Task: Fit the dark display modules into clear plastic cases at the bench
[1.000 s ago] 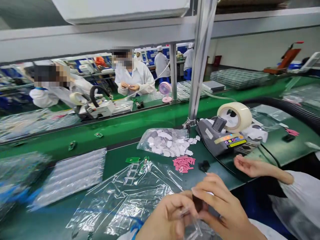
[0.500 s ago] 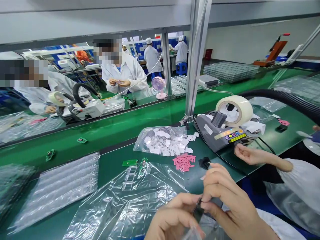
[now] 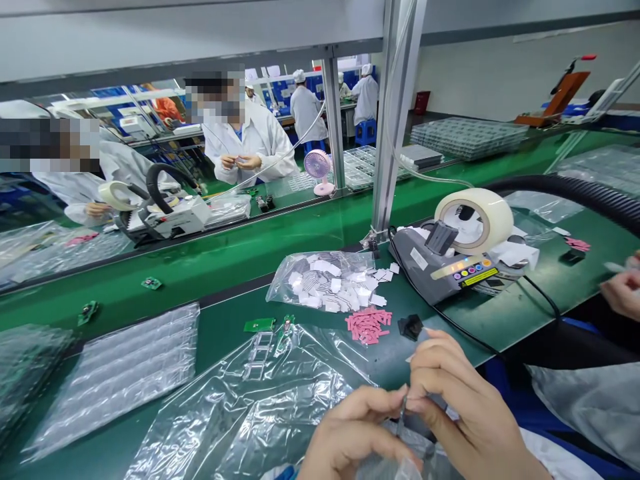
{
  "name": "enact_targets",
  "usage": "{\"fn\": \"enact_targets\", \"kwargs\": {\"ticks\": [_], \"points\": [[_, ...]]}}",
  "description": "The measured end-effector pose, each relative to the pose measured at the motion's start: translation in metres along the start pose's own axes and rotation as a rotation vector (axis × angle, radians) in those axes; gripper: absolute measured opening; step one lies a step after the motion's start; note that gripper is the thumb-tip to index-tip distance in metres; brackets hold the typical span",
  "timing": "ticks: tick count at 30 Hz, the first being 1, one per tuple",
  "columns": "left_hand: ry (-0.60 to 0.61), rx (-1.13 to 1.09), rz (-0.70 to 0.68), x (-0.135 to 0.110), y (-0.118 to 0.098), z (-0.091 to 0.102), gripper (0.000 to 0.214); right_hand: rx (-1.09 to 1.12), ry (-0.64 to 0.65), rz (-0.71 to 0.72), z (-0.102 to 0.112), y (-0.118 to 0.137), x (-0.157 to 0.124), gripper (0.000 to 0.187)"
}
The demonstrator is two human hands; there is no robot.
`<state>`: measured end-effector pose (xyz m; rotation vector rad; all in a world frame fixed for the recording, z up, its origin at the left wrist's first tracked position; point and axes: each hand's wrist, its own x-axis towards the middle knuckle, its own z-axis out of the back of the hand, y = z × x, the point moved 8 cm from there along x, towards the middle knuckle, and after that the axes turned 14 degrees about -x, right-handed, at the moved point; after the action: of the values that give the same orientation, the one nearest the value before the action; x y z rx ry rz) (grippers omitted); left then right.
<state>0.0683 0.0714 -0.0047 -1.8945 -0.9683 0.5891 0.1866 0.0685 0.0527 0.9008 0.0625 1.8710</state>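
Observation:
At the lower right, my left hand and my right hand meet with their fingertips pinched together. Between them is a small thin dark piece, held nearly edge-on; its kind is not clear. Clear plastic shows under my left fingers. Just beyond my right hand lie black pieces and a pile of pink strips. A clear bag of white pieces rests behind the strips. Plastic sheeting covers the bench left of my hands, with a green circuit board at its far edge.
A grey tape dispenser with a tape roll stands at the right, its cable trailing forward. A metal post rises behind. Green boards ride on the green belt. A clear tray lies left. A co-worker's hand is far right.
The co-worker's hand has drawn back from the tape dispenser to the far right. The green boards on the belt have shifted left. The dark piece between my fingers has turned more upright.

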Motion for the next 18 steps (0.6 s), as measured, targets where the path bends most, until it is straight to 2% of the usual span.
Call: {"fn": "enact_targets", "kwargs": {"ticks": [4, 10, 13, 16, 18], "points": [[0.032, -0.002, 0.008, 0.005, 0.002, -0.002, 0.025, -0.007, 0.001, -0.014, -0.004, -0.003, -0.003, 0.019], [-0.038, -0.011, 0.085, 0.006, 0.005, 0.002, 0.026, -0.037, -0.056, -0.005, -0.003, -0.004, -0.006, 0.016], [0.013, -0.016, 0.084, 0.011, 0.005, 0.001, 0.024, -0.101, -0.076, 0.003, -0.007, -0.004, -0.007, 0.016], [0.069, -0.084, 0.083, 0.016, 0.007, -0.001, 0.024, -0.143, -0.105, -0.023, -0.011, -0.006, -0.009, 0.019], [0.032, -0.17, 0.105, 0.018, 0.011, 0.0, 0.029, -0.146, -0.107, -0.042, -0.01, -0.005, -0.012, 0.02]]}}
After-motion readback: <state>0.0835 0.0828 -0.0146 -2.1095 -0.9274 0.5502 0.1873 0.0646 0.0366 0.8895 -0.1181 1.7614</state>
